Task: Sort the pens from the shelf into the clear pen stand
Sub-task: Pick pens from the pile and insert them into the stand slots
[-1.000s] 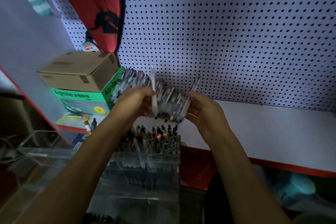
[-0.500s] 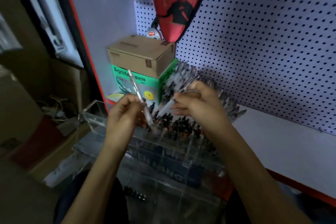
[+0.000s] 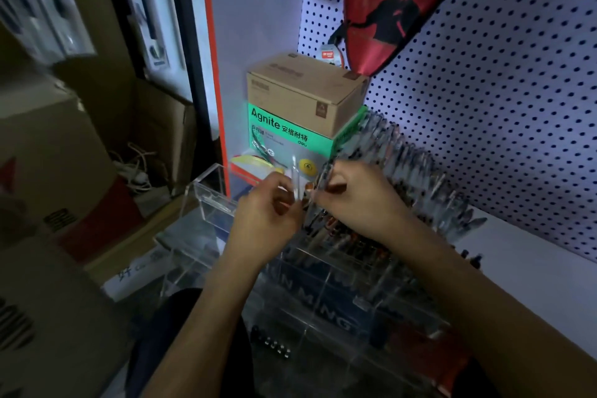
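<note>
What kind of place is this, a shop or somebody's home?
Most likely a stationery or sports goods shop. A white pegboard wall carries a hanging red racket cover, boxed Agnite stock sits on the shelf, and a clear pen stand holds many pens.

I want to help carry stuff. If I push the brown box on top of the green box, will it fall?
Probably it would slide first: the brown box sits flat on the green box. It looks like plain cardboard, so likely light, though what is inside is hidden. It is the top of a stack, so a hard push could tip it off.
</note>
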Motion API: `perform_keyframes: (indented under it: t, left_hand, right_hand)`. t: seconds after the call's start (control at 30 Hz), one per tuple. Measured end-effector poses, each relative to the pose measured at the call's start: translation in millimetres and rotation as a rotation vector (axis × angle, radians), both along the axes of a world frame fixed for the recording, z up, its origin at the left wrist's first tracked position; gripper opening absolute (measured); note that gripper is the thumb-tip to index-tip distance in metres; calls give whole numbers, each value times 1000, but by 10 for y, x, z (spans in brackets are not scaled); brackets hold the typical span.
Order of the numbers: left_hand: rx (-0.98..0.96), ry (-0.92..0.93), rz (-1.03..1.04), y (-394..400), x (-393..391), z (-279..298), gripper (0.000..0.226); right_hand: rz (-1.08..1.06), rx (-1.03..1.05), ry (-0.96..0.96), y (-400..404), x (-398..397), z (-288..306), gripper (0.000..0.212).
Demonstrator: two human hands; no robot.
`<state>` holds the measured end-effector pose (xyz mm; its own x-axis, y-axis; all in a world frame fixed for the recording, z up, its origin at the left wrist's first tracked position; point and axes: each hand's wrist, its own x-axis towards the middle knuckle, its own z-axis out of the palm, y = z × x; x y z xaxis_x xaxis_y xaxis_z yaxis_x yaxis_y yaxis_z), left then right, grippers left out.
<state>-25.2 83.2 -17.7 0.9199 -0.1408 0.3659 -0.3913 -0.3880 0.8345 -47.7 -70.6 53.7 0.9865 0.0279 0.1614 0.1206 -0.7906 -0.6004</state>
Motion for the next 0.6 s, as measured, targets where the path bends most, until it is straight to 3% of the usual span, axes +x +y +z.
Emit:
perform_keyframes:
  t: [0.1, 0.37, 0.6]
  left_hand:
    - [114, 41, -32, -10, 20, -36, 12]
    - [97, 21, -69, 12, -16, 48, 17]
    - [46, 112, -19, 20, -11, 92, 16]
  right_hand:
    - [40, -18, 40, -29, -3, -5, 25]
    - [21, -22, 6, -69, 17, 56, 21]
    - [-13, -20, -23, -76, -21, 93, 16]
